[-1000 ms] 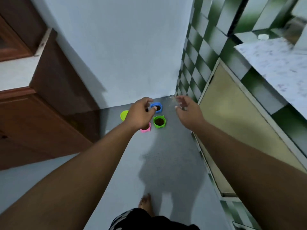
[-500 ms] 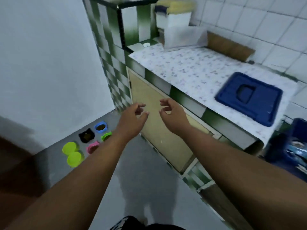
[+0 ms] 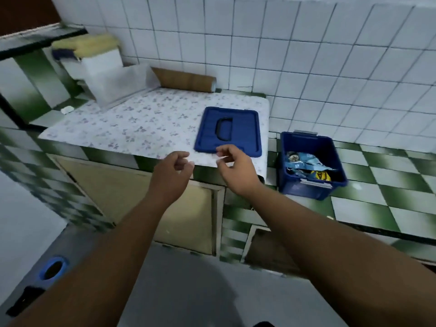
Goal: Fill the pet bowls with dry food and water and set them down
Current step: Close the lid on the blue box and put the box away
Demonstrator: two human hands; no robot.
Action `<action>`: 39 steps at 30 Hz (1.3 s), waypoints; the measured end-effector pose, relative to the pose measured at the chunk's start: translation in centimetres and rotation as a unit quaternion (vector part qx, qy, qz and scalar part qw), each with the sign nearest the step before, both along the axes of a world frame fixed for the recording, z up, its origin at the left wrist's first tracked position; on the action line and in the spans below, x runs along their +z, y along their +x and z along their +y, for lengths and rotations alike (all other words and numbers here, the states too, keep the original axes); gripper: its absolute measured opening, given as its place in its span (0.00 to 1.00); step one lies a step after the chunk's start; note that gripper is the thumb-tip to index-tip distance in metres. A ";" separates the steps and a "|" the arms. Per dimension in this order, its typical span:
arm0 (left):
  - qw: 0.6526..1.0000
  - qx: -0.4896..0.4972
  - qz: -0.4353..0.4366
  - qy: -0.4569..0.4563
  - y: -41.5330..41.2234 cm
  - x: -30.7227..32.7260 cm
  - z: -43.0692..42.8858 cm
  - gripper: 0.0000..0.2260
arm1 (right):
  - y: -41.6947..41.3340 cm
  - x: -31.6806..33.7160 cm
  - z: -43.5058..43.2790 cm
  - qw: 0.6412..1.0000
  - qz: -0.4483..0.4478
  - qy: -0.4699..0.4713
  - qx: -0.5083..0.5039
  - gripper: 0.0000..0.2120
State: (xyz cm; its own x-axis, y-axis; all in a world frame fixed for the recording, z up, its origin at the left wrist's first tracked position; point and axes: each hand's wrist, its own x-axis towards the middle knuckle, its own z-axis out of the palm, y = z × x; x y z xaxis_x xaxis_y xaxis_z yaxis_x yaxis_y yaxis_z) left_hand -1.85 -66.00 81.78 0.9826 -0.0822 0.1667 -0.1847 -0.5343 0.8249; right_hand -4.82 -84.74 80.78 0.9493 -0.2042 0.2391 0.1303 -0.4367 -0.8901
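My left hand (image 3: pixel 173 172) and my right hand (image 3: pixel 236 168) hover side by side in front of the counter edge, fingers loosely curled, holding nothing. A blue lid (image 3: pixel 228 131) with a dark handle lies flat on the patterned counter (image 3: pixel 132 123), just beyond my right hand. An open blue bin (image 3: pixel 309 166) holding crumpled food bags (image 3: pixel 304 161) stands on the lower tiled ledge to the right. On the floor at lower left a blue pet bowl (image 3: pixel 53 269) with dark food inside and a black bowl (image 3: pixel 24 300) are partly in view.
White boxes (image 3: pixel 99 67) and a white bag stand at the counter's back left, with a brown roll (image 3: pixel 186 80) against the tiled wall. Beige cabinet doors (image 3: pixel 141 197) close the counter front. The grey floor (image 3: pixel 200 291) spreads below.
My view has swung right from the bowls on the floor to the counter. Both hands rose from the bowls and now hover near the blue lid. The open bin has come into sight.
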 end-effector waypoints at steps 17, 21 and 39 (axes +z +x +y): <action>0.977 0.197 0.050 0.067 6.5 0.6 -10.3 0.22 | 11.2 0.7 -18.9 0.999 0.025 -0.005 -0.022 0.11; 0.971 0.206 0.075 0.099 6.3 0.6 -11.2 0.24 | 14.0 0.8 -20.1 0.997 0.057 -0.047 0.000 0.16; 0.971 0.216 0.056 0.083 8.2 -0.2 -12.4 0.13 | 20.5 -0.5 -21.0 0.975 0.217 0.030 -0.033 0.44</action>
